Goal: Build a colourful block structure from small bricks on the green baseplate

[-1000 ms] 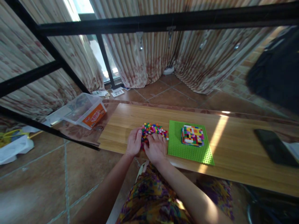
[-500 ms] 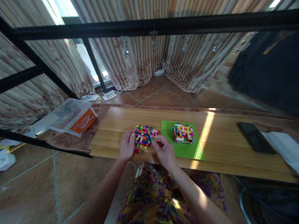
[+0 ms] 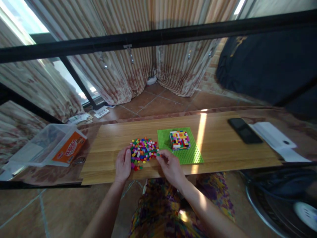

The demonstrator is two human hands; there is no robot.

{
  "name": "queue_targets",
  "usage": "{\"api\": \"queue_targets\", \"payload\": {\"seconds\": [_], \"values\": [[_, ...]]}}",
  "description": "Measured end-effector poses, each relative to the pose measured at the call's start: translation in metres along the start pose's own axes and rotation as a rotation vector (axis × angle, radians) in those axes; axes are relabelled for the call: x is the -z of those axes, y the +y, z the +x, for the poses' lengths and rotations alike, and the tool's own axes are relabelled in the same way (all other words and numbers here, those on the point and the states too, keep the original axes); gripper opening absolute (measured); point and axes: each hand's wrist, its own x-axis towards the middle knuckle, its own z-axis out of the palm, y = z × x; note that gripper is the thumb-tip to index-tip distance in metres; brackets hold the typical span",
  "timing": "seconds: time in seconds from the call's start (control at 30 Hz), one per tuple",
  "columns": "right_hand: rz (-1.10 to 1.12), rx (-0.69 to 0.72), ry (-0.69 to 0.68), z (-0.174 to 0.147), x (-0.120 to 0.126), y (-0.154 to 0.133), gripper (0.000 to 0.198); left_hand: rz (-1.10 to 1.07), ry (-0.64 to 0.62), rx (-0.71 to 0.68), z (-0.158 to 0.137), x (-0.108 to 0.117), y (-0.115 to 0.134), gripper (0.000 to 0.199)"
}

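Head view: in the last second your right hand (image 3: pixel 172 167) has come off the top of the loose brick pile (image 3: pixel 144 150) to its right edge, center of frame. Thumb and index are pinched together on what looks like a small green brick (image 3: pixel 158 154); too tiny to be sure. Means, I'd judge, one piece is singled out and the pile top is uncovered.

Your left hand (image 3: pixel 123 164) hasn't left the pile's left edge: loosely cupped against it, no brick seen gripped. View has swung right, so everything sits further left in frame.

Built brick block (image 3: pixel 180 140) hasn't visibly changed; it's on the green base plate (image 3: pixel 189 158), right of center, with bare studs around it. The pile is just left of the plate, on the wooden tabletop (image 3: pixel 215 142). A few strays lie at its lower left.

Around: phone (image 3: pixel 244 131) and white item (image 3: pixel 274 137) at right, clear box (image 3: pixel 47 142) with orange label at left, black bar (image 3: pixel 158 38) across the upper frame. None blocks pile or plate. Your right hand overlaps the plate's lower-left corner; the sun strip (image 3: pixel 201 129) glares on its right edge.
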Motion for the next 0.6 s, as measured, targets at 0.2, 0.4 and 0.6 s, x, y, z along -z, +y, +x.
{"api": "queue_targets", "payload": {"seconds": [0.2,0.4,0.6], "values": [[0.014,0.011,0.122,-0.001,0.014,0.002,0.020,0.017,-0.002,-0.003,0.001,0.000,-0.004,0.048],[0.087,-0.042,0.264,-0.003,0.025,0.012,0.017,0.015,-0.007,-0.003,0.002,0.000,-0.004,0.050],[0.066,-0.097,0.315,-0.001,0.036,0.021,0.020,0.017,-0.009,-0.013,0.002,-0.001,-0.001,0.050]]}}
